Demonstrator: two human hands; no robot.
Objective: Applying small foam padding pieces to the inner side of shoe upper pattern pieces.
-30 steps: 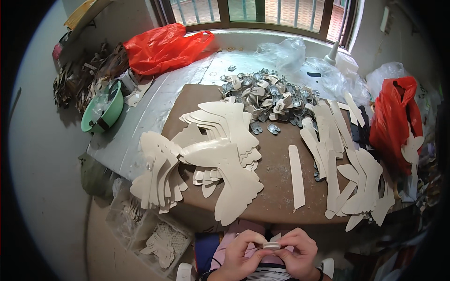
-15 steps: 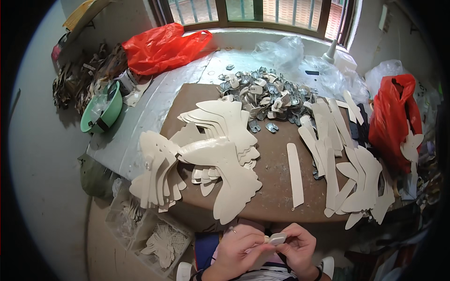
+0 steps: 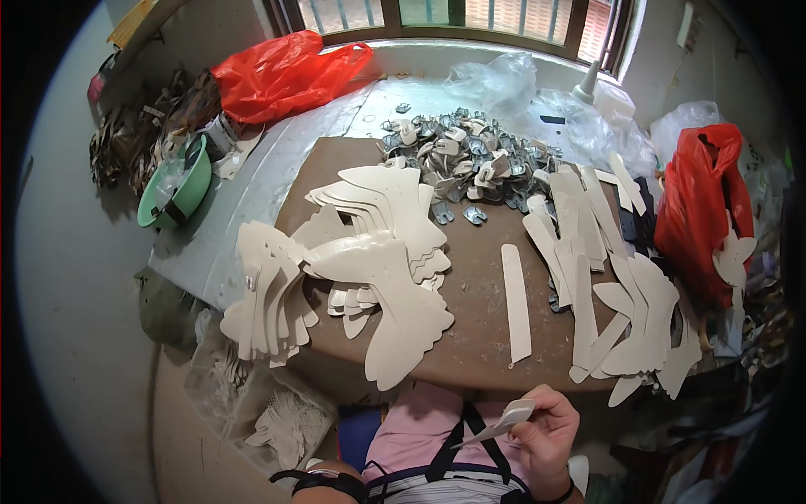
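Over my lap, my right hand point(image 3: 547, 428) pinches a small cream strap piece point(image 3: 514, 414) between thumb and fingers. Its flat end tilts upward, and a thin tail points down to the left. At the lower left only the wrist of my left arm point(image 3: 332, 472) shows, with a black band around it; the fingers are hidden. Just beyond my right hand, a single cream strip point(image 3: 516, 307) lies on the brown board point(image 3: 478, 344). Stacked cream wing-shaped pieces point(image 3: 395, 294) cover the board's left part.
A heap of metal clips point(image 3: 470, 155) sits at the far side. More cream strips and shaped pieces point(image 3: 646, 315) lie at the right, beside a red bag point(image 3: 701, 218). Another red bag point(image 3: 285, 76) and a green basin point(image 3: 180, 185) are far left. Plastic crates point(image 3: 315, 420) stand below.
My left hand has let go of the cream strap piece and moved down and left. My right hand still holds it, now alone. The view has shifted slightly.
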